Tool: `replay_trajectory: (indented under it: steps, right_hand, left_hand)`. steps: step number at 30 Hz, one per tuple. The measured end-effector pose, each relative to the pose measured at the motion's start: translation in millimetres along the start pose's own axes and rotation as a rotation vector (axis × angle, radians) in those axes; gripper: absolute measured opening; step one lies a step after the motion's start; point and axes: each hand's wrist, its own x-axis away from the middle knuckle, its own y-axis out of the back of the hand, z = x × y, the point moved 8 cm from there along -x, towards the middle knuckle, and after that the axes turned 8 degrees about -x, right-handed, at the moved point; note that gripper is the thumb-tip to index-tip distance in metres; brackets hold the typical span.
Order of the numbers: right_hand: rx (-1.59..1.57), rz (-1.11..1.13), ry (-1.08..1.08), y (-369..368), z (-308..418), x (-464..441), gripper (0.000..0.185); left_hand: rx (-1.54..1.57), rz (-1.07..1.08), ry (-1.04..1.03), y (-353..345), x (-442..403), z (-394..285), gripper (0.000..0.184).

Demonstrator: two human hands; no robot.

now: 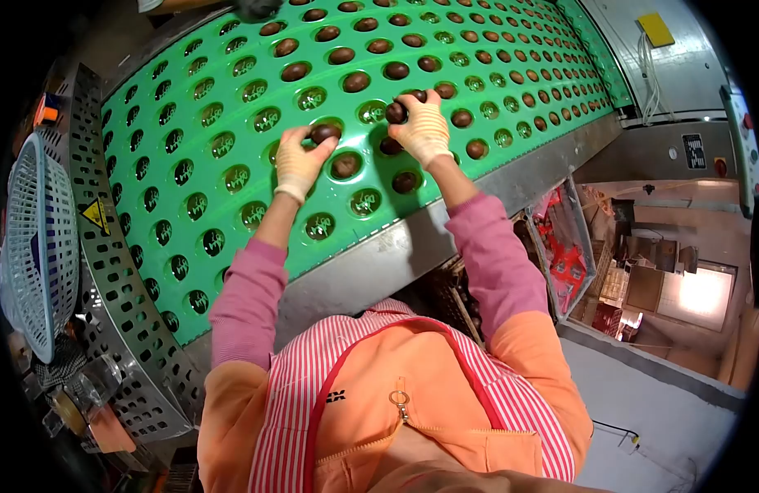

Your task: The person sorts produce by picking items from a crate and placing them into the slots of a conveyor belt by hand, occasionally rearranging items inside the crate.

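My left hand (pixel 300 160) is closed with thumb and fingers round a dark brown egg (pixel 325 132), just over the green moulded sheet (pixel 359 226). To its right, my right hand (pixel 422 130) grips dark brown eggs; one egg (pixel 396 113) shows at the fingertips and another peeks out above it. Both hands wear a pale covering over the palm and wrist. Oval cups fill the sheet. Below and between my hands, a brown egg (pixel 345 166) sits in its cup, and another egg (pixel 406 181) lies nearer the front edge. A cup (pixel 372 112) between my hands holds no egg.
Eggs fill many cups towards the far right; cups at the left show none. A metal rail (pixel 363 271) borders the sheet in front of me. A perforated metal guard (pixel 120 353) and a pale blue basket (pixel 41 246) stand left. A metal machine housing (pixel 683 78) stands right.
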Motion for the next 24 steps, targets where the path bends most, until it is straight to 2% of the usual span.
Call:
replay_trajectory:
  steps: [1,2,3,5,8,9,10,11,13,14,15,16,17,20,22,24]
  right_hand:
    - [0.06,0.036,-0.032,-14,1,-14,0.046]
    - [0.115,0.069,-0.009,-31,-1,-27,0.045]
    - [0.169,0.102,0.015,-45,1,-36,0.044]
    - [0.263,0.135,0.044,-66,-9,-41,0.039]
    - [0.313,0.077,0.146,-64,1,-45,0.03]
    - [0.315,0.043,0.185,-54,11,-41,0.026]
    - [0.315,0.04,0.163,-43,23,-29,0.017]
    - [0.319,0.125,0.193,-43,30,-11,0.015]
    - [0.33,0.282,0.258,-40,40,27,0.012]
    - [0.33,0.349,0.32,-45,41,49,0.016]
    - [0.316,0.411,0.379,-56,39,72,0.021]
    - [0.29,0.451,0.254,-70,24,89,0.019]
    - [0.281,0.501,0.232,-80,17,107,0.018]
    - [0.28,0.676,0.376,-89,31,130,0.017]
    - [0.287,0.745,0.389,-73,47,132,0.019]
    - [0.154,0.686,0.554,-80,69,144,0.016]
  left_hand:
    - [-0.177,0.0,-0.025,-1,-15,-2,0.048]
    - [-0.325,0.105,-0.008,-12,-27,1,0.052]
    - [-0.376,0.222,-0.019,-21,-36,1,0.054]
    - [-0.448,0.255,-0.078,-26,-46,-2,0.049]
    - [-0.257,0.129,-0.103,-14,-91,8,0.041]
    - [-0.159,0.057,-0.153,-13,-105,10,0.034]
    - [-0.187,0.012,-0.242,-22,-116,13,0.031]
    - [-0.213,-0.035,-0.332,-29,-119,14,0.03]
    - [-0.509,0.082,-0.388,-48,-117,14,0.031]
    - [-0.656,0.142,-0.416,-55,-115,12,0.033]
    - [-0.607,0.171,-0.373,-54,-115,12,0.037]
    - [-0.576,0.062,-0.415,-48,-107,8,0.039]
    - [-0.543,-0.046,-0.455,-41,-97,5,0.041]
    - [-0.477,-0.122,-0.365,-15,-82,20,0.044]
    - [-0.381,-0.183,-0.349,18,-68,21,0.041]
    - [-0.32,-0.227,-0.366,47,-53,23,0.038]
